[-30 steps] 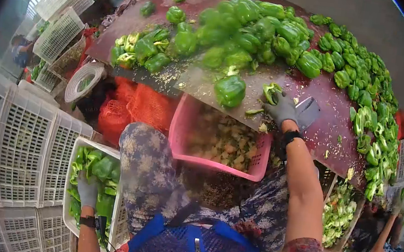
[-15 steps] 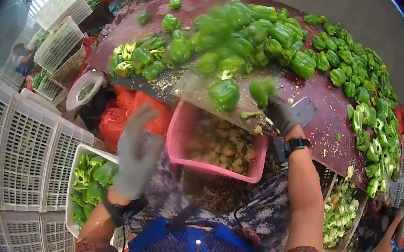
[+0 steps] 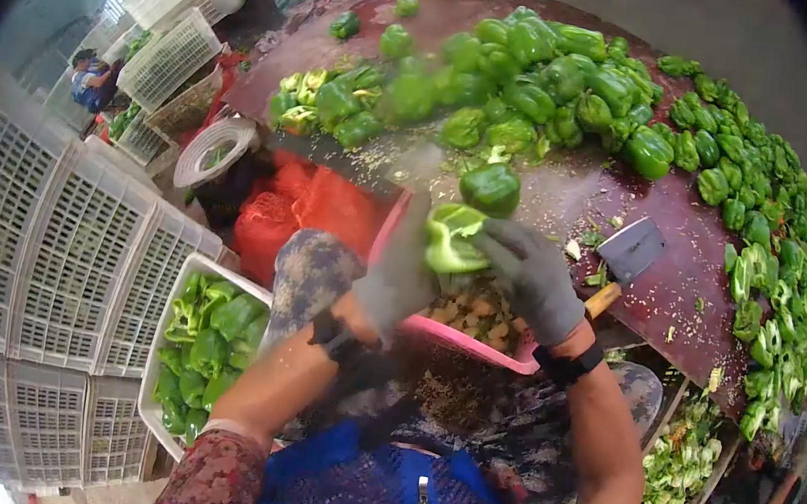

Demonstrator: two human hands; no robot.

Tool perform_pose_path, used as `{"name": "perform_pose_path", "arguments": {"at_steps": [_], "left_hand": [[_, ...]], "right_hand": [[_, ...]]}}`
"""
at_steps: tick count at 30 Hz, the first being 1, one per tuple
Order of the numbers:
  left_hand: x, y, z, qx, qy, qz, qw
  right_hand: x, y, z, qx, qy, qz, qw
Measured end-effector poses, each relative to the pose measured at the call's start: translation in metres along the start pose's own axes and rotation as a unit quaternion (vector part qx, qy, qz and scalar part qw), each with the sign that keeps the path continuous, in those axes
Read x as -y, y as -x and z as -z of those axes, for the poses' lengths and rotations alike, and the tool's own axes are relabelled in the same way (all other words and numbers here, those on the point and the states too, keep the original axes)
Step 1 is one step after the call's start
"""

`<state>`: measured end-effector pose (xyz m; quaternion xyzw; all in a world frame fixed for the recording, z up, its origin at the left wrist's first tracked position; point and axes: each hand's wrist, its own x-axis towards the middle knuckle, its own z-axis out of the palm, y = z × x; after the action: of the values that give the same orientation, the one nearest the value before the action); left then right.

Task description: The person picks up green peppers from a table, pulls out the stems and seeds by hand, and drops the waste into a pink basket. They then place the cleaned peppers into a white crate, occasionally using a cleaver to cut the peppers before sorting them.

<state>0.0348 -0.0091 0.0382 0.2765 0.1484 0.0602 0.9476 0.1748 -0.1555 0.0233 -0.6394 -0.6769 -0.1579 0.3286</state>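
Note:
In a grey glove, my right hand (image 3: 536, 280) grips a cut green bell pepper (image 3: 453, 240), its pale hollow inside facing up. My left hand (image 3: 398, 282), also gloved, is at the pepper's left side and smeared by motion. Both hands are over a pink basket (image 3: 472, 347) that holds pale and green scraps. Just beyond the cut piece sits a whole bell pepper (image 3: 490, 188) on the table's near edge. To the right of my right hand a cleaver (image 3: 632, 248) lies on the dark red table (image 3: 682, 322), its wooden handle jutting over the edge.
Bell peppers (image 3: 585, 88) are heaped across the table, with halved ones (image 3: 757, 285) at the right. A white crate (image 3: 156, 363) of peppers stands left, beside stacked crates (image 3: 71, 252) and a red mesh bag (image 3: 308, 208). Scraps (image 3: 679, 467) fill a crate at right.
My left hand has moved right to the cut pepper. My right hand has come away from beside the cleaver, bringing the pepper over the basket. The whole view has shifted slightly.

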Motion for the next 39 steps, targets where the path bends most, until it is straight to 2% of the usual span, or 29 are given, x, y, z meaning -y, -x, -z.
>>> {"name": "perform_pose_path", "arguments": {"at_steps": [1,2,3,4,5,7,8,10,12,13,15,17,18,20,22,23,24,26,28,29,31,33,34,35,37,39], "left_hand": [[0.001,0.001,0.003,0.027,0.049,-0.012,0.998],[0.004,0.004,0.005,-0.006,0.038,-0.016,0.999],[0.006,0.006,0.011,0.004,0.013,-0.031,0.999],[0.008,0.005,0.020,0.015,-0.011,-0.046,0.999],[0.011,0.006,0.027,0.026,-0.034,-0.062,0.997],[0.015,0.017,0.018,0.003,-0.224,-0.134,0.965],[0.016,0.021,0.015,-0.008,-0.316,-0.167,0.934],[0.018,0.024,0.017,-0.006,-0.383,-0.207,0.900],[0.015,0.031,0.022,-0.042,-0.412,-0.191,0.890],[0.008,0.041,0.028,-0.077,-0.408,-0.154,0.897],[-0.013,0.072,0.040,-0.124,-0.534,-0.185,0.816],[-0.048,0.121,0.036,-0.214,-0.496,-0.246,0.805],[-0.064,0.146,0.040,-0.289,-0.322,-0.232,0.871],[-0.086,0.206,0.079,-0.371,-0.278,-0.318,0.827],[-0.104,0.263,0.135,-0.549,-0.421,-0.373,0.619],[-0.113,0.315,0.193,-0.518,-0.514,-0.383,0.566],[-0.113,0.348,0.226,-0.596,-0.587,-0.343,0.428],[-0.104,0.389,0.259,-0.647,-0.591,-0.227,0.426],[-0.095,0.387,0.259,-0.647,-0.669,-0.131,0.341],[-0.090,0.384,0.256,-0.644,-0.701,-0.081,0.295],[-0.094,0.346,0.239,-0.587,-0.703,-0.169,0.365],[-0.103,0.289,0.208,-0.526,-0.679,-0.262,0.440],[-0.106,0.257,0.181,-0.494,-0.645,-0.297,0.502],[-0.109,0.226,0.152,-0.458,-0.606,-0.329,0.561],[-0.116,0.172,0.109,-0.382,-0.564,-0.346,0.645],[-0.115,0.121,0.064,-0.295,-0.599,-0.370,0.646]], "right_hand": [[0.005,0.000,-0.001,0.004,-0.005,-0.004,1.000],[0.008,0.000,-0.002,0.008,-0.009,-0.008,1.000],[0.011,0.001,-0.002,0.014,-0.013,-0.012,1.000],[0.012,0.002,-0.008,-0.028,-0.112,-0.065,0.991],[0.016,0.004,-0.008,-0.042,-0.142,-0.110,0.983],[0.035,-0.003,-0.005,-0.068,-0.199,-0.201,0.957],[0.039,-0.006,-0.008,-0.046,-0.162,-0.175,0.970],[0.044,-0.011,-0.015,-0.004,-0.085,-0.123,0.989],[0.040,-0.005,-0.027,-0.002,-0.098,-0.105,0.990],[0.036,-0.003,-0.035,-0.001,-0.104,-0.095,0.990],[0.021,0.002,-0.047,-0.020,-0.117,-0.154,0.981],[0.003,0.006,-0.057,-0.042,-0.111,-0.229,0.966],[-0.006,0.008,-0.060,-0.056,-0.099,-0.274,0.955],[-0.025,0.007,-0.068,-0.075,-0.075,-0.332,0.937],[-0.044,0.001,-0.076,-0.089,-0.052,-0.364,0.926],[-0.055,-0.003,-0.082,-0.082,-0.045,-0.370,0.924],[-0.064,-0.007,-0.089,-0.072,-0.040,-0.375,0.923],[-0.076,-0.010,-0.100,-0.033,-0.009,-0.379,0.925],[-0.081,-0.012,-0.114,0.027,0.037,-0.374,0.926],[-0.086,-0.012,-0.117,0.014,0.022,-0.362,0.932],[-0.095,-0.010,-0.117,-0.009,-0.008,-0.332,0.943],[-0.101,-0.012,-0.102,0.026,-0.045,-0.389,0.920],[-0.104,-0.013,-0.095,0.042,-0.064,-0.418,0.905],[-0.113,-0.010,-0.090,0.025,-0.043,-0.406,0.912],[-0.137,0.009,-0.080,-0.007,-0.001,-0.387,0.922],[-0.155,0.035,-0.059,0.061,0.053,-0.341,0.937]]}}
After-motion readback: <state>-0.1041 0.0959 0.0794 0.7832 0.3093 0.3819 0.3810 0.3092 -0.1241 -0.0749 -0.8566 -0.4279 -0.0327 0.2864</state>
